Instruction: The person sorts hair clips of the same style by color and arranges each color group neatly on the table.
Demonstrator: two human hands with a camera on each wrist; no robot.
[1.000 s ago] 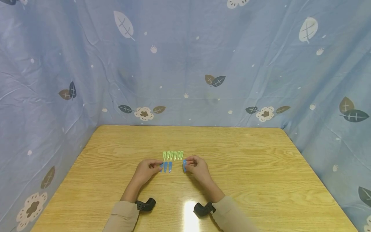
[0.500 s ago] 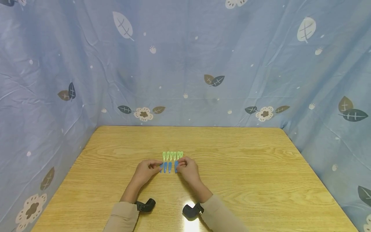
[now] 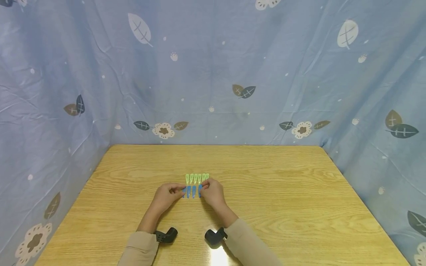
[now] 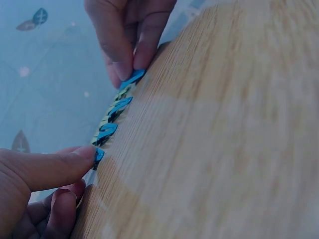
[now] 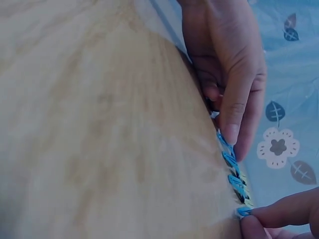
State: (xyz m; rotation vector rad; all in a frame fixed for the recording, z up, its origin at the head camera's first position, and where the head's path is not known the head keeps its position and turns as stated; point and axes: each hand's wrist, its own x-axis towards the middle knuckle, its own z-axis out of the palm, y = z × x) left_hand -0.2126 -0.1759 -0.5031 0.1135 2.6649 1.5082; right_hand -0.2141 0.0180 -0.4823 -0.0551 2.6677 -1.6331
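Several blue snap hair clips stand in a short row on the wooden table, in front of a row of green snap hair clips. My left hand pinches the leftmost blue hair clip between thumb and fingers, covering part of it. At the row's right end, my right hand holds another blue hair clip by thumb and fingertips, low over the tabletop. Between the hands lie two blue hair clips, one nearer the left hand and one nearer the right.
The wooden table stretches out on both sides of the hands. Behind it and along the sides hangs a blue patterned curtain. Each wrist wears a black camera mount, one on the left and one on the right.
My right hand has moved left with its blue hair clip, bringing it up beside the other blue ones below the green row. My left hand stays at the leftmost clip.
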